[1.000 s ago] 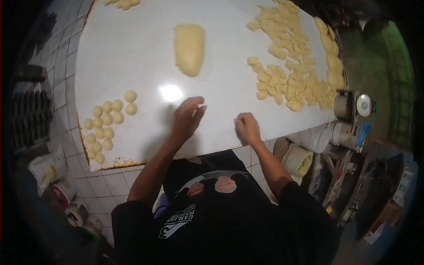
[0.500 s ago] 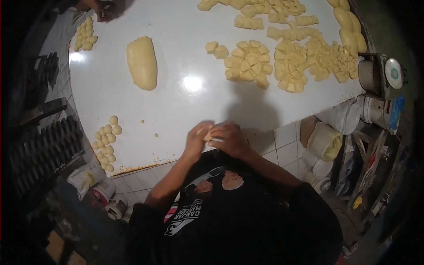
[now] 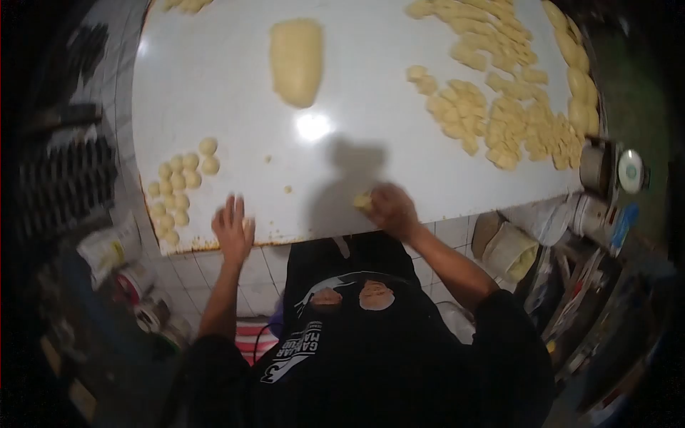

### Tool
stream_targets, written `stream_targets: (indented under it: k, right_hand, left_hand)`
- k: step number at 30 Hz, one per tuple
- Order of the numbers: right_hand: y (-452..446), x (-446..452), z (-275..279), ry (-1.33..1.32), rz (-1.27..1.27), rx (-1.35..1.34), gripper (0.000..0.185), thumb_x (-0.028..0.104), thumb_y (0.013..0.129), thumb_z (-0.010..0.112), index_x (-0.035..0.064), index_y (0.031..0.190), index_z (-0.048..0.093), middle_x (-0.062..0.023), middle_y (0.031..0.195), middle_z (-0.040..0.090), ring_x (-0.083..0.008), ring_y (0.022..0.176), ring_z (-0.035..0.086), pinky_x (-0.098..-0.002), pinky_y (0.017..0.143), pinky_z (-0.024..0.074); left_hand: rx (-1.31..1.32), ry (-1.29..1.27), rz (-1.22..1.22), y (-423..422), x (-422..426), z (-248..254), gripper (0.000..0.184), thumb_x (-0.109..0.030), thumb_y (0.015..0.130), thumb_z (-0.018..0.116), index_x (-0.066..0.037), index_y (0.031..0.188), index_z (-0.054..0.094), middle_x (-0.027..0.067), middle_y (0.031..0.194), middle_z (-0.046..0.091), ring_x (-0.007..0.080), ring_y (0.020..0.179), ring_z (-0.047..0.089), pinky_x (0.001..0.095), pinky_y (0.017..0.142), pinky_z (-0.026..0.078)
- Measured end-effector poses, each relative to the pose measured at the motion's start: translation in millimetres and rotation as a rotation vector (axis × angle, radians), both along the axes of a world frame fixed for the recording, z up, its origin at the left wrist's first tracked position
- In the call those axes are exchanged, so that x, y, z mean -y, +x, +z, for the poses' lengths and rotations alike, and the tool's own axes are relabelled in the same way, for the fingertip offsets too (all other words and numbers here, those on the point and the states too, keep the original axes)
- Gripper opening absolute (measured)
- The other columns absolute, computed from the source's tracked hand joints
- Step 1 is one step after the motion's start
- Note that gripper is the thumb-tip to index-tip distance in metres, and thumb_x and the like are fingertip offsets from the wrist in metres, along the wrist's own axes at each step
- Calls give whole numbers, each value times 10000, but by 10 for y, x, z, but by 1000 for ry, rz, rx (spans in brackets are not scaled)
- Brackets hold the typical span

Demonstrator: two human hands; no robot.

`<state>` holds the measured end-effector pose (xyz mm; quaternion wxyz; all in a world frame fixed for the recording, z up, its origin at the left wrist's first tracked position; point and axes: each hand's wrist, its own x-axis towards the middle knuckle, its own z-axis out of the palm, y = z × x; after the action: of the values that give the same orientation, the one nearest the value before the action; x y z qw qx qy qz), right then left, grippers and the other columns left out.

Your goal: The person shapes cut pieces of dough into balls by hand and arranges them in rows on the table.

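My left hand point(image 3: 233, 227) is over the near left part of the white table, its fingers apart and stretched forward. A small pale patch shows beside its thumb; whether this is dough is unclear. Near the front edge, right of centre, my right hand point(image 3: 394, 212) is closed round a small piece of dough point(image 3: 363, 202) that sticks out on its left. Several round dough balls point(image 3: 178, 181) lie left of my left hand. A large dough loaf point(image 3: 297, 63) rests farther back. Many cut dough pieces point(image 3: 506, 131) are spread at the right.
The table point(image 3: 228, 93) has a rusty front edge. Two dough crumbs lie between the hands and the loaf. Long dough rolls point(image 3: 579, 82) line the right edge, near a scale point(image 3: 631, 171). Below the right side stand a bin point(image 3: 511, 251) and other containers.
My hands were together on a piece of dough and are now apart, the left moved leftward and opened. The view has shifted, and another person's hand at the upper left is out of sight.
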<state>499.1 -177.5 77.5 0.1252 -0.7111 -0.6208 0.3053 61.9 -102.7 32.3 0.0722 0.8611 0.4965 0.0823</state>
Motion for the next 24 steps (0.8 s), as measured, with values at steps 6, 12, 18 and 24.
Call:
stream_targets:
  k: [6,12,18,24]
  right_hand:
    - [-1071,-353,-816,364,-59,216,470,360,817,879,78,1080,609,-168,1039,597,-415,976,558,-526,914,425]
    - [-468,-457,-549,369,57,259,348,375,844,869,85,933,697,-162,1022,635,-397,997,581,-539,904,431]
    - [-873,-91,-847,299,38,58,373,402,851,862,87,933,679,-162,1031,638,-383,1003,576,-530,917,423]
    - [-785,-901,-731,487,-64,302,391,403,807,880,88,861,656,-120,985,638,-346,939,591,-510,807,434]
  left_hand:
    - [209,-94,60,620,130,-201,283,-245,868,812,-73,1061,696,135,1081,698,361,1036,637,502,912,459]
    - [181,40,9,-251,-586,-255,216,-161,825,836,-108,857,629,111,847,591,342,827,590,504,723,425]
    - [472,-51,-31,78,76,-409,233,-172,820,860,-96,881,649,119,884,619,360,835,597,510,738,434]
    - [364,-39,214,517,-516,-334,251,-175,841,856,-111,976,655,123,1002,646,374,966,605,517,846,454]
